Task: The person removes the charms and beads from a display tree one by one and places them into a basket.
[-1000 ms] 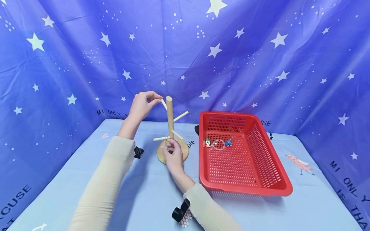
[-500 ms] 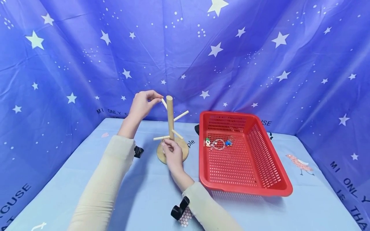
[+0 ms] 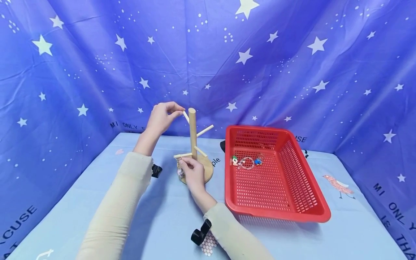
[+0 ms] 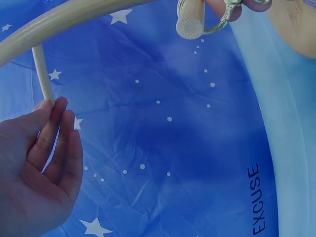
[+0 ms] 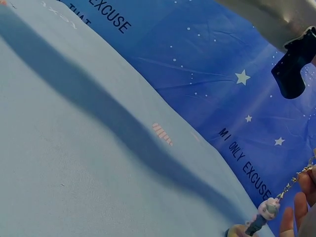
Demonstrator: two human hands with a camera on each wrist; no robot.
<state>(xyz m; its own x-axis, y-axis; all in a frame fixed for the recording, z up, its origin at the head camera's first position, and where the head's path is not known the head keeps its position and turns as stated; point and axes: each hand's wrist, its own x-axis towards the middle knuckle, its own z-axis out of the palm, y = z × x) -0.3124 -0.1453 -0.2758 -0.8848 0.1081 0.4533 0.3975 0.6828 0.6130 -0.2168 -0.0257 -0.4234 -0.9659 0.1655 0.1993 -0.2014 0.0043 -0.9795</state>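
In the head view, a wooden peg stand [image 3: 193, 133] with a round base stands upright, several thin pegs sticking out of its post. My left hand [image 3: 162, 117] pinches the tip of the upper left peg [image 4: 43, 74] between thumb and fingertips. Down at the lower left peg [image 3: 183, 155], my right hand [image 3: 194, 173] pinches a keychain. Its metal ring [image 4: 218, 27] is at that peg's end, seemingly around it; the far side is hidden. The gold chain [image 5: 292, 183] and a small figure charm [image 5: 269, 209] hang below, close to the right fingers.
To the right of the stand is a red slatted plastic basket [image 3: 276, 213]. Inside lie a beaded ring [image 3: 247, 163], a blue charm [image 3: 258, 161] and a white and green charm [image 3: 234, 161]. A starry blue cloth [image 3: 208, 54] hangs behind.
My right hand has shifted slightly left and the keychain's ring has come to the lower left peg's end. The chain and charm now hang in view. My left hand keeps its pinch.
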